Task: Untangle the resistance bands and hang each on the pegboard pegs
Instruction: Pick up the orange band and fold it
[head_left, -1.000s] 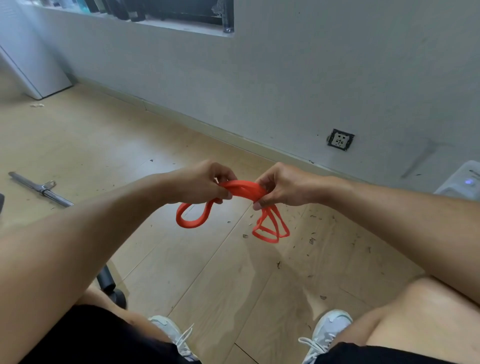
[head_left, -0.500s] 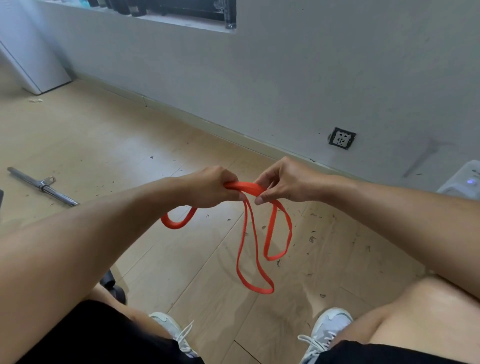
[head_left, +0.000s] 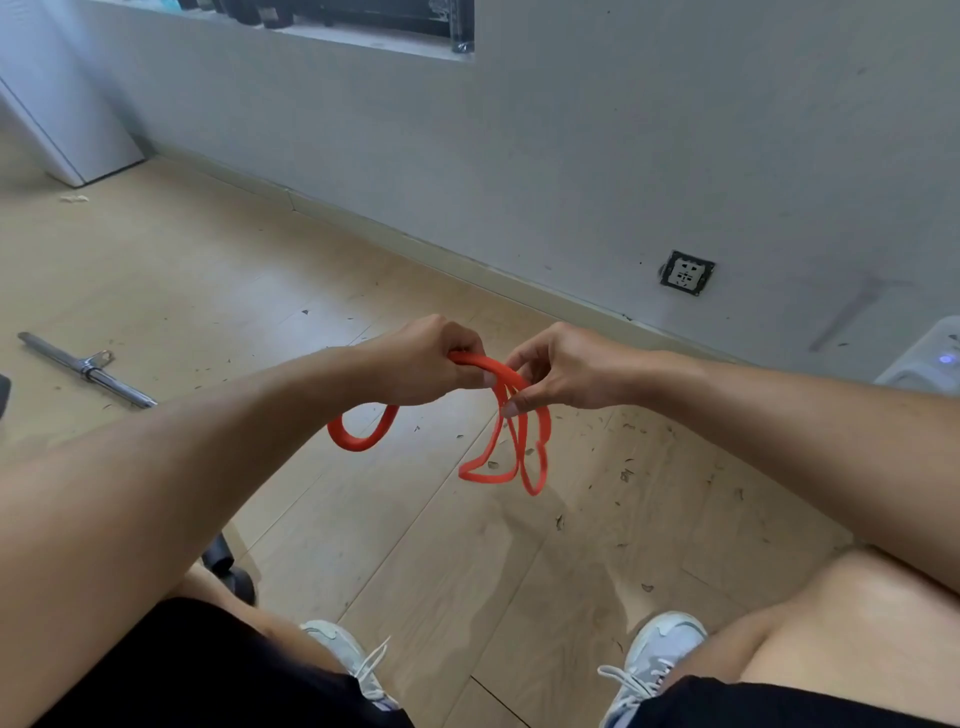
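Orange resistance band hangs mid-frame between both hands, above the wooden floor. Left hand grips it in a curled fist, one loop drooping below the wrist. Right hand pinches the strands with thumb and fingertips, loops dangling beneath. Both forearms reach forward from the lower corners; the grey wall stands well beyond.

resistance band: showing bright orange-red
floor: showing pale wood planks
wall: looking grey
shoes: showing white
shorts: looking black
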